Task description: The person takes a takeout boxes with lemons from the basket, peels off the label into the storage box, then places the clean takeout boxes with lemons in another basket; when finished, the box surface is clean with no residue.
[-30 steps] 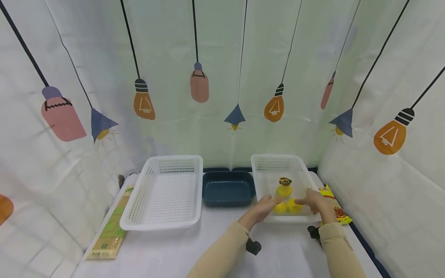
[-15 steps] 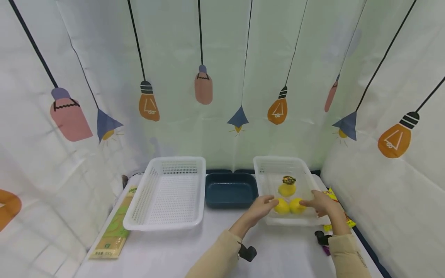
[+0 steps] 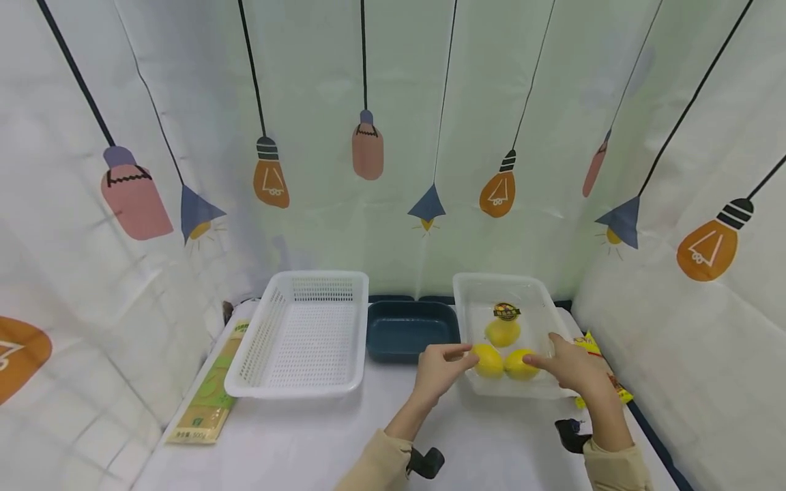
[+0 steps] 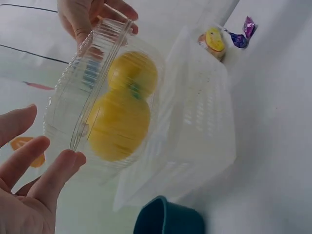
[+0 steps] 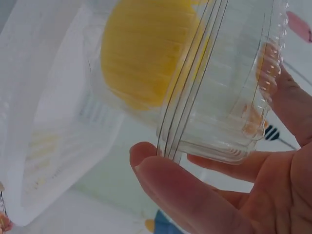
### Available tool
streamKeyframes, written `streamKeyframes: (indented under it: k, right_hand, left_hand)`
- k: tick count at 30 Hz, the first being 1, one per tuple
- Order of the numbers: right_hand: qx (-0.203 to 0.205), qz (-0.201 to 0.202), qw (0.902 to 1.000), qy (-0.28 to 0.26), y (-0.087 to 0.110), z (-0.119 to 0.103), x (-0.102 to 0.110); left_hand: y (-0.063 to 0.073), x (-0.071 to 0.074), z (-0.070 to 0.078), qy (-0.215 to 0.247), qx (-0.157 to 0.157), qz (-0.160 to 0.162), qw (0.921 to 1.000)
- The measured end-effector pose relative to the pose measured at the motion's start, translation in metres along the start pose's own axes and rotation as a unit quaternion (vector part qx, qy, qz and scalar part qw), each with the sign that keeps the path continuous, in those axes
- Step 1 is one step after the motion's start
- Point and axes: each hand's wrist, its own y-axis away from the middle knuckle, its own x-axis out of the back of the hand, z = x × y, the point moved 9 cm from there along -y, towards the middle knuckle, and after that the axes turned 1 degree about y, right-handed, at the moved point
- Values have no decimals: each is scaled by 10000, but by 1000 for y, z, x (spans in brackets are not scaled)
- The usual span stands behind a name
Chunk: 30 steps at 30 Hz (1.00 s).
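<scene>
Left hand [image 3: 437,372], right hand [image 3: 574,365]: pinching clear box [image 4: 95,100] at rim | lemons [image 3: 503,333] inside | best held level, squeezed lightly, evenly

Only one figure is plain to me: "500g", printed at the near end of the green-and-gold packet [image 3: 211,382] on the worktop [image 3: 295,443]. The yellow characters on the dark label [image 3: 506,311] of the clear box [image 5: 219,112] in my fingers [image 5: 190,192] are too small to read surely, likewise the red-and-yellow bag's [image 3: 591,344] print
</scene>
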Motion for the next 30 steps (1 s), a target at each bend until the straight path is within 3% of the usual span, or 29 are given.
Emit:
streamKeyframes:
  k: [7, 14, 21, 30]
  right_hand:
    - [228, 365, 9986, -294, 21, -36, -13]
    - [129, 377, 9982, -453, 36, -62, -32]
    - [261, 561, 9964, -587, 46, -84, -46]
    - [301, 596, 9964, -517, 52, -100, -74]
  left_hand:
    - [19, 40, 6, 77, -325, 300, 9990]
    - [39, 76, 12, -10, -297, 450, 9985]
    - [58, 102, 1, 101, 38, 478, 9988]
    - [87, 124, -22, 392, 517, 462, 9968]
